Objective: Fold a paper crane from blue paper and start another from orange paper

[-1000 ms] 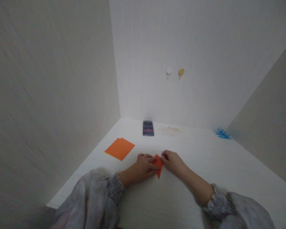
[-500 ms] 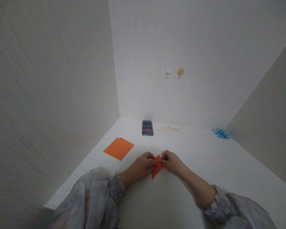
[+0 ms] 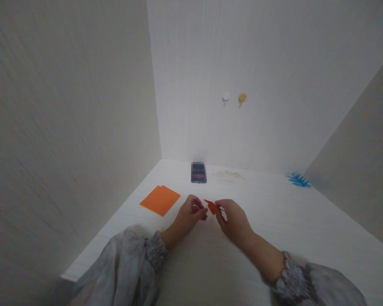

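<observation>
A small folded orange paper piece [image 3: 212, 206] is held just above the white table [image 3: 274, 238], between my two hands. My right hand [image 3: 234, 222] pinches its right side with fingers closed. My left hand [image 3: 189, 216] is curled, its fingertips at the paper's left edge. Both arms wear grey patterned sleeves.
A stack of flat orange paper sheets [image 3: 160, 199] lies to the left. A small dark box [image 3: 198, 172] stands at the back near the wall. Blue folded paper pieces [image 3: 298, 179] lie at the far right. Two small hooks [image 3: 233, 98] hang on the back wall.
The folded orange paper, pressed flat on the table before, has been lifted and turned edge-on between my fingers. Both hands have risen and moved slightly away from me.
</observation>
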Motion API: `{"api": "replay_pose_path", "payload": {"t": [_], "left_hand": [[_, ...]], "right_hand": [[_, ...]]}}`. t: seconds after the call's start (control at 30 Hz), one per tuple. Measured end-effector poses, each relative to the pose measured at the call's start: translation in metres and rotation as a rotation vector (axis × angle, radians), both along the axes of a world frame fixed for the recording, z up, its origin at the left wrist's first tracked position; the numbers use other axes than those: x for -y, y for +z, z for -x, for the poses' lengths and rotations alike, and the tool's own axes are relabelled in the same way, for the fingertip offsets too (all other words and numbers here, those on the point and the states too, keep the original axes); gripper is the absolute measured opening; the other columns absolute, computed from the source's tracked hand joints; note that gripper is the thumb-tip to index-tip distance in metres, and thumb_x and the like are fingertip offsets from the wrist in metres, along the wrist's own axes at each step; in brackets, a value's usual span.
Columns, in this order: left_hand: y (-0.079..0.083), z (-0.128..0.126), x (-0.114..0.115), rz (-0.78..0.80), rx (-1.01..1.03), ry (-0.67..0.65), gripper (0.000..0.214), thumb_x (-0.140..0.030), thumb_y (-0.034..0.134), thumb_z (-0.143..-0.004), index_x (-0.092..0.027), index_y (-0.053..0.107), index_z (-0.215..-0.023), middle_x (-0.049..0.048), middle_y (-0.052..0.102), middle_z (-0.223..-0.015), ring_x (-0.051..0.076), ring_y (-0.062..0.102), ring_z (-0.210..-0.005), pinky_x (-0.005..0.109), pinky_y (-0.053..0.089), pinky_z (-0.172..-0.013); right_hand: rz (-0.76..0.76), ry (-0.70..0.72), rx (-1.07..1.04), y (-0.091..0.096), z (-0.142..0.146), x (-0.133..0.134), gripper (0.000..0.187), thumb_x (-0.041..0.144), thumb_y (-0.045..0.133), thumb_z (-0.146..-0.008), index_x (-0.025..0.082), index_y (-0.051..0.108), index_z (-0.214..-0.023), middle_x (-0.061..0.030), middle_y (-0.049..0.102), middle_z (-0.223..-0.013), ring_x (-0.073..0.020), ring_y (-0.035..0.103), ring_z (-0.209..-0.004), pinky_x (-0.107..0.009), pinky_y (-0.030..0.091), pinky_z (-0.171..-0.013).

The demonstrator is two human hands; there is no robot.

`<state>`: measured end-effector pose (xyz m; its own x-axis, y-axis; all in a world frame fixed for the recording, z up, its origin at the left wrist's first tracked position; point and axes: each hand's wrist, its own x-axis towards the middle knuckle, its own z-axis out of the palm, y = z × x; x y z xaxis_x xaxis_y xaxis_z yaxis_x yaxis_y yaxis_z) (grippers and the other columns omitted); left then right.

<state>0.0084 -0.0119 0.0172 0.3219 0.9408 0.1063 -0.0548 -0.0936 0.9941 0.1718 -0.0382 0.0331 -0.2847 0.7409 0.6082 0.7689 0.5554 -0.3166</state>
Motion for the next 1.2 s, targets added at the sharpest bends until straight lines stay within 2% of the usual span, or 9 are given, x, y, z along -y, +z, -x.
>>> {"api": "replay_pose_path", "payload": {"t": [0.07,0.17,0.3,0.47,0.53,0.7,0.9,1.03,1.2], "left_hand": [[0.001,-0.001,0.000,0.061,0.140,-0.045,0.028,-0.024,0.059,-0.070,-0.016,0.038,-0.087,0.0005,0.054,-0.080,0.012,0.058,-0.070,0.029,0.046,-0.068],[0.002,0.000,-0.001,0.091,0.175,-0.045,0.032,-0.018,0.058,-0.068,-0.017,0.041,-0.095,0.0030,0.056,-0.090,0.013,0.056,-0.080,0.029,0.045,-0.073],[0.001,0.003,-0.002,0.132,0.098,-0.062,0.021,-0.012,0.052,-0.067,-0.014,0.050,-0.088,0.0017,0.058,-0.081,0.012,0.055,-0.073,0.026,0.044,-0.069],[0.000,0.004,-0.004,0.208,0.234,-0.126,0.015,-0.015,0.041,-0.074,-0.012,0.053,-0.081,0.0043,0.058,-0.082,0.013,0.056,-0.077,0.028,0.044,-0.073],[-0.001,0.004,-0.006,0.166,0.179,-0.124,0.015,-0.017,0.046,-0.073,-0.013,0.052,-0.085,0.0043,0.058,-0.086,0.013,0.056,-0.077,0.027,0.044,-0.072],[-0.012,0.004,-0.011,0.042,-0.064,-0.110,0.036,-0.005,0.059,-0.061,-0.014,0.047,-0.093,0.0048,0.057,-0.094,0.012,0.056,-0.075,0.024,0.045,-0.066],[-0.013,0.005,-0.007,-0.203,-0.416,-0.151,0.026,-0.009,0.054,-0.067,-0.015,0.051,-0.091,0.0027,0.056,-0.085,0.011,0.054,-0.070,0.025,0.046,-0.064],[-0.004,0.008,-0.004,-0.476,-0.609,-0.185,0.014,-0.013,0.058,-0.066,-0.015,0.058,-0.080,0.0059,0.051,-0.098,0.016,0.049,-0.089,0.029,0.042,-0.080],[0.000,0.016,-0.006,-0.540,-0.720,-0.224,0.007,-0.020,0.061,-0.069,-0.017,0.062,-0.075,0.0045,0.051,-0.097,0.016,0.047,-0.092,0.028,0.038,-0.083]], "right_hand": [[-0.033,0.110,0.080,-0.002,0.001,0.001,0.018,0.013,0.041,-0.079,0.018,0.051,-0.094,-0.0096,0.061,-0.085,-0.0201,0.056,-0.079,-0.035,0.044,-0.072],[0.022,0.232,0.102,-0.006,0.001,0.001,0.021,0.012,0.040,-0.081,0.019,0.050,-0.098,-0.0081,0.061,-0.090,-0.0187,0.056,-0.081,-0.034,0.045,-0.073],[0.123,0.317,-0.002,-0.009,-0.002,-0.002,0.025,0.010,0.040,-0.080,0.021,0.047,-0.102,-0.0066,0.059,-0.095,-0.0173,0.055,-0.088,-0.034,0.046,-0.077],[0.144,0.466,-0.093,-0.006,-0.009,-0.007,0.022,0.005,0.042,-0.076,0.019,0.051,-0.090,-0.0102,0.043,-0.117,-0.0159,0.050,-0.101,-0.032,0.044,-0.084],[0.162,0.502,-0.085,-0.008,-0.011,-0.008,0.021,0.003,0.042,-0.075,0.018,0.053,-0.083,-0.0103,0.041,-0.118,-0.0144,0.053,-0.096,-0.031,0.046,-0.082],[0.206,0.474,0.017,-0.015,-0.016,-0.009,0.020,0.006,0.046,-0.075,0.020,0.058,-0.081,-0.0078,0.048,-0.113,-0.0175,0.050,-0.100,-0.034,0.045,-0.082],[0.286,0.459,0.086,-0.016,-0.025,-0.012,0.018,0.011,0.048,-0.077,0.022,0.062,-0.081,-0.0061,0.056,-0.100,-0.0172,0.052,-0.093,-0.033,0.044,-0.081],[0.347,0.501,0.065,-0.018,-0.027,-0.017,0.020,0.014,0.048,-0.079,0.022,0.063,-0.088,-0.0054,0.057,-0.098,-0.0157,0.052,-0.092,-0.031,0.043,-0.082],[0.433,0.538,0.025,-0.021,-0.032,-0.022,0.017,0.020,0.051,-0.079,0.023,0.064,-0.088,-0.0050,0.056,-0.100,-0.0154,0.053,-0.091,-0.030,0.043,-0.082]]}}
